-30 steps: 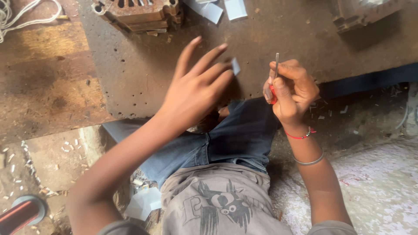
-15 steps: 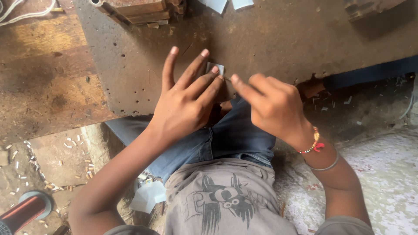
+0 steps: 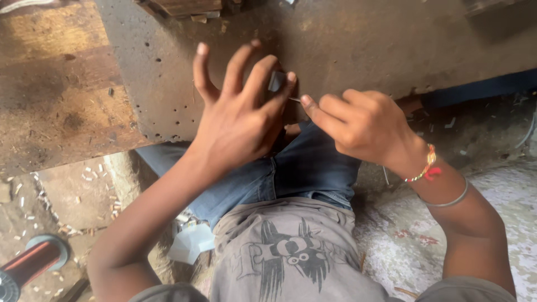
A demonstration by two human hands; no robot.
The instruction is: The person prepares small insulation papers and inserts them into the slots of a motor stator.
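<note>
My left hand (image 3: 238,114) pinches a small grey flat piece (image 3: 276,81) between thumb and fingertips, with the other fingers spread upward. My right hand (image 3: 358,124) is closed around a thin metal tool whose tip (image 3: 295,99) pokes out beside the grey piece. Most of the tool is hidden in the fist. Both hands meet just above my lap, in front of the edge of a worn dark workbench (image 3: 347,45). A red thread and a metal bangle sit on my right wrist.
A wooden plank surface (image 3: 50,89) lies to the left of the bench. A spool of copper wire (image 3: 31,263) sits at the bottom left. Small paper scraps litter the ground, and a white folded piece (image 3: 190,243) lies by my thigh.
My right hand came left from holding the tool upright and now meets my left hand at the grey piece. The view has shifted closer to the bench.
</note>
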